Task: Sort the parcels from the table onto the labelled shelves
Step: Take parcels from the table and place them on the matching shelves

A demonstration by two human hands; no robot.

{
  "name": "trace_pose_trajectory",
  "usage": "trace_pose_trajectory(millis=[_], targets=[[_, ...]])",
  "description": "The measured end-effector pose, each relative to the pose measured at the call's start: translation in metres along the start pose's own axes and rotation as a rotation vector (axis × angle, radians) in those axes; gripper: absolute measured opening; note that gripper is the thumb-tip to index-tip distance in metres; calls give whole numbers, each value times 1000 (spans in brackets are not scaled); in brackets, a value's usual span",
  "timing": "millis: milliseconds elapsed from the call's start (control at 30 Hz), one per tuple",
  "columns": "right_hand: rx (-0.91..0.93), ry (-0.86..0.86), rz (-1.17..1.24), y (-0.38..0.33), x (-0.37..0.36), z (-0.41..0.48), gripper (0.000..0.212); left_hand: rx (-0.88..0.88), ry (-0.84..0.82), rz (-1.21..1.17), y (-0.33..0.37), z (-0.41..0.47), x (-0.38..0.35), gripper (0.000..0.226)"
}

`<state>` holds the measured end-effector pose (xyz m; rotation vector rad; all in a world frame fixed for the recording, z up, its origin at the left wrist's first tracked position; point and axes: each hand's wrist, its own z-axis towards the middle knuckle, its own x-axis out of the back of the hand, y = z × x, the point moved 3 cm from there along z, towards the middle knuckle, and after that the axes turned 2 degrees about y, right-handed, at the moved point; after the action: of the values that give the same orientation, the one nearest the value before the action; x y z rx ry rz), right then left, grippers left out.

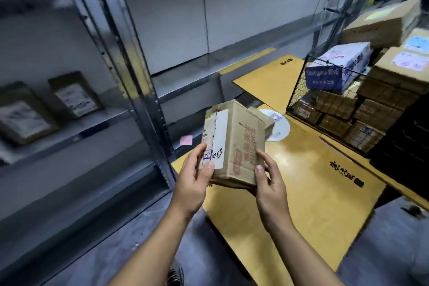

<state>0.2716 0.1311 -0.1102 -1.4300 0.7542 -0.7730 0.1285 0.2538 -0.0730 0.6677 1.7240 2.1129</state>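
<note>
1. Your left hand (195, 169) grips the lower left corner of the parcel (234, 144), with the thumb pressed on the white label (218, 141) and the fingers curled behind.
2. Your right hand (269, 181) grips the lower right corner, thumb on the printed face, fingers tucked underneath.
3. You hold the parcel at frame centre, above the left edge of the worktop (313, 193). Its label face is tilted toward you, probably so you can read the handwritten code and pick a shelf.
4. The shelves (69, 132) fill the left of the frame; two parcels (74, 95) lie on one at middle left.
5. At the right of the frame, a wire basket (298, 90) on the worktop holds more parcels (336, 102).
</note>
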Motion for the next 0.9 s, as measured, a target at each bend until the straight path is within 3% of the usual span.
trace_pose_trajectory(millis=[200, 400, 900], targets=[[27, -403, -28, -15, -78, -42, 46, -75, 278, 65, 19, -60, 87, 51], [221, -663, -112, -48, -171, -120, 53, -130, 566, 166, 29, -145, 186, 50], [215, -1232, 232, -109, -353, -456, 59, -97, 967, 543, 69, -433, 428, 50]])
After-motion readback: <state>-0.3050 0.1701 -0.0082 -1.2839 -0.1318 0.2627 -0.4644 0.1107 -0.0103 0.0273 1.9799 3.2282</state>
